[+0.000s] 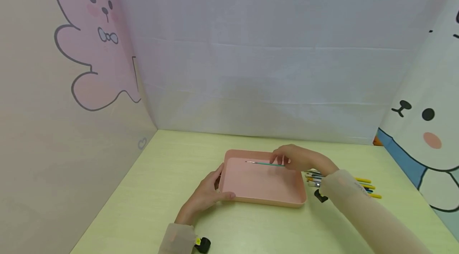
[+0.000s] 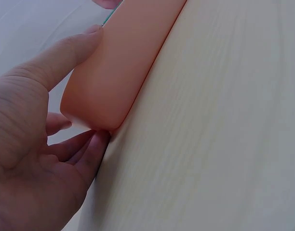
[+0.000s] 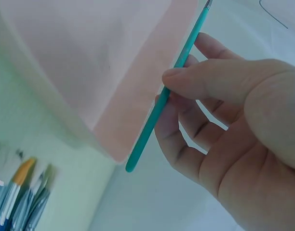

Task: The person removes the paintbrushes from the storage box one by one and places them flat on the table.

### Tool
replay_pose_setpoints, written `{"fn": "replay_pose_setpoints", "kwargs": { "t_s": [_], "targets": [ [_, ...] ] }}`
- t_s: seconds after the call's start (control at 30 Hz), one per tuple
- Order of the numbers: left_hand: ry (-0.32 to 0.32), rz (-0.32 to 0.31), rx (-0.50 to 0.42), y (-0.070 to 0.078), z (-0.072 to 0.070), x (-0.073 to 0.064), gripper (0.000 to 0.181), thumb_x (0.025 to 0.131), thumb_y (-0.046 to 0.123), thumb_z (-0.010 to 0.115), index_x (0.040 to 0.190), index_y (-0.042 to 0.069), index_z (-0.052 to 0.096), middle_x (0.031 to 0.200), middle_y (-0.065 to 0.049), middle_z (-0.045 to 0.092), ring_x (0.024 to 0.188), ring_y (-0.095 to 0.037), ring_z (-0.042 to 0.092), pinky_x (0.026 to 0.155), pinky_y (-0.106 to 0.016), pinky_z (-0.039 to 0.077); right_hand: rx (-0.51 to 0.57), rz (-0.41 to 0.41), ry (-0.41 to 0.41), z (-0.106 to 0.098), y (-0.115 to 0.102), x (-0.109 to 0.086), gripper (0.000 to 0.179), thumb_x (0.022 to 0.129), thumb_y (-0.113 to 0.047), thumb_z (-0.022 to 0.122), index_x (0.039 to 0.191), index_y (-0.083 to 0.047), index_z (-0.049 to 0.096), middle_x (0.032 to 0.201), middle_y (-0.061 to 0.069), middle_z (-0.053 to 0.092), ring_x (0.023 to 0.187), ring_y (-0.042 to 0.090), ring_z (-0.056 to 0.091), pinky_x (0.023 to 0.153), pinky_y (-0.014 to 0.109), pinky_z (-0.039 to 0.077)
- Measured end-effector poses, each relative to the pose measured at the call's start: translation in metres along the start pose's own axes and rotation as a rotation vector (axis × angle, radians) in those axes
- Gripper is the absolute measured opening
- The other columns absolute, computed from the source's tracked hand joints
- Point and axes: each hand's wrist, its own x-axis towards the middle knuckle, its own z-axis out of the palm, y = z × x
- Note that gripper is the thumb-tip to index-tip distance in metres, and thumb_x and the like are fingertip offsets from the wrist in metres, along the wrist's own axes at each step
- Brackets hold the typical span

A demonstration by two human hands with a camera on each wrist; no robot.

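Observation:
A shallow pink tray [image 1: 261, 182] lies on the table. My left hand [image 1: 206, 191] holds its near left corner; in the left wrist view the thumb [image 2: 75, 50] lies along the rim and the other fingers are low at the corner. Over the tray's far right part, my right hand [image 1: 295, 158] pinches a thin paintbrush [image 1: 265, 163] with a teal handle. Its bristle tip points left. In the right wrist view the handle [image 3: 154, 113] runs between thumb and fingers, its rounded end free. Partly hidden under the right forearm, several more paintbrushes [image 1: 313, 178] lie right of the tray.
The pale yellow-green table [image 1: 143, 206] meets a white cloth wall [image 1: 258, 66] at the back. Side cloths with cartoon animals [image 1: 100, 70] stand left and right. Yellow brush handles [image 1: 363, 180] stick out beyond the right sleeve.

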Motion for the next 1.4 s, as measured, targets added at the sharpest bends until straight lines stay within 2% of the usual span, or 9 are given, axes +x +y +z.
{"fn": "replay_pose_setpoints", "kwargs": {
  "t_s": [0.23,0.4,0.63,0.8,1.03,1.23,1.4],
  "targets": [
    [0.001,-0.008,0.011,0.0,0.0,0.0,0.118,0.083,0.031,0.094,0.171,0.011,0.019,0.157,-0.016,0.046,0.138,-0.029,0.054,0.117,-0.053,0.042,0.009,0.039,0.0,-0.005,0.004,-0.022,0.051,0.09,0.019,0.058,0.122,-0.018,0.073,0.106,-0.004,0.067,0.096,0.018,0.062,0.083,0.03,0.056],
    [-0.002,-0.008,0.016,-0.001,0.0,0.0,0.117,0.084,0.029,0.093,0.171,0.009,0.017,0.158,-0.018,0.045,0.139,-0.03,0.054,0.117,-0.053,0.042,0.011,0.018,0.009,-0.009,0.009,-0.04,0.048,0.088,0.02,0.062,0.121,-0.013,0.072,0.107,0.002,0.069,0.095,0.017,0.062,0.084,0.03,0.057],
    [-0.004,-0.005,0.021,0.0,0.0,-0.001,0.117,0.085,0.03,0.093,0.171,0.009,0.017,0.158,-0.018,0.045,0.14,-0.03,0.053,0.117,-0.054,0.042,0.008,-0.009,0.027,-0.012,0.019,-0.066,0.048,0.091,0.018,0.063,0.123,-0.018,0.072,0.107,-0.002,0.068,0.094,0.009,0.059,0.082,0.031,0.058],
    [-0.005,-0.007,0.017,-0.001,0.0,-0.001,0.117,0.085,0.031,0.093,0.171,0.01,0.017,0.157,-0.018,0.045,0.141,-0.031,0.052,0.117,-0.054,0.042,0.002,0.0,0.041,-0.012,0.027,-0.086,0.048,0.091,0.017,0.063,0.124,-0.017,0.072,0.106,-0.003,0.068,0.093,0.008,0.06,0.08,0.031,0.057],
    [-0.002,-0.01,0.015,0.0,0.0,-0.001,0.116,0.085,0.031,0.093,0.171,0.011,0.017,0.157,-0.016,0.045,0.141,-0.03,0.052,0.117,-0.054,0.042,0.017,0.044,0.04,-0.01,0.039,-0.111,0.042,0.092,0.01,0.071,0.122,-0.02,0.071,0.105,-0.004,0.068,0.091,0.01,0.06,0.079,0.029,0.056],
    [-0.003,-0.014,0.017,0.0,0.0,0.0,0.116,0.085,0.032,0.093,0.171,0.012,0.017,0.159,-0.016,0.044,0.142,-0.03,0.051,0.118,-0.053,0.041,0.014,0.042,0.059,-0.009,0.047,-0.13,0.036,0.093,0.001,0.077,0.123,-0.018,0.071,0.105,-0.006,0.067,0.091,0.005,0.057,0.077,0.027,0.056],
    [-0.001,-0.016,0.027,-0.001,0.001,0.001,0.117,0.085,0.033,0.093,0.171,0.012,0.017,0.159,-0.016,0.044,0.143,-0.03,0.051,0.118,-0.053,0.041,0.01,0.05,0.068,-0.008,0.054,-0.144,0.039,0.092,0.004,0.077,0.124,-0.017,0.071,0.106,-0.005,0.067,0.091,0.006,0.058,0.076,0.027,0.056]
  ]
}}
